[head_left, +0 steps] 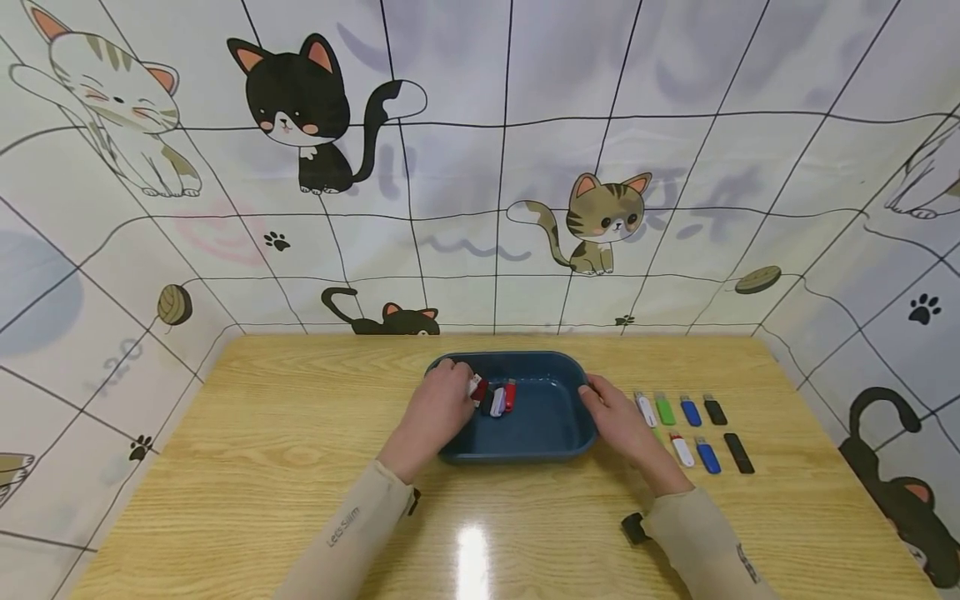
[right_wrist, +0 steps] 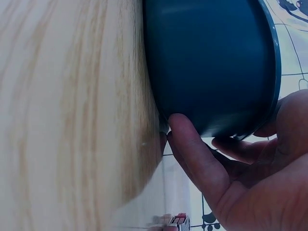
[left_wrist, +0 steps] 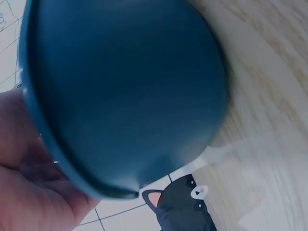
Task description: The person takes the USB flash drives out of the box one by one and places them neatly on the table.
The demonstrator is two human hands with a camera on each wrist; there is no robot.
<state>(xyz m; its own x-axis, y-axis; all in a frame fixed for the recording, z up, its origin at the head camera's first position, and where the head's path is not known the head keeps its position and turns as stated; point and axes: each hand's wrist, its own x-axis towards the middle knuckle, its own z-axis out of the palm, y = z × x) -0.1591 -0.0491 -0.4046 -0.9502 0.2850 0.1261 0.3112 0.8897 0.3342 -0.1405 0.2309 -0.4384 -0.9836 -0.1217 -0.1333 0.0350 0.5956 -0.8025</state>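
A dark blue plastic tub [head_left: 540,429] stands on the wooden table. My left hand [head_left: 442,404] reaches over its left rim, fingers curled, pinching what looks like a USB flash drive [head_left: 473,384] with a white end. Close beside those fingertips, inside the tub, lie a red flash drive [head_left: 510,395], a lavender one [head_left: 498,403] and darker ones partly covered. At the tub's right end, my right hand [head_left: 618,421] grips the rim, thumb on top. The right wrist view shows that hand's fingers [right_wrist: 199,154] against the tub's outer wall. In the left wrist view the tub wall [left_wrist: 130,96] hides most of the fingers.
Right of the tub, flash drives lie in two rows: a white one [head_left: 645,409], a green one [head_left: 665,408], blue ones [head_left: 691,410], black ones [head_left: 738,453] and a red-and-white one [head_left: 682,450]. Another green one is partly hidden by my right hand. A cat-print cloth [head_left: 465,167] stands behind.
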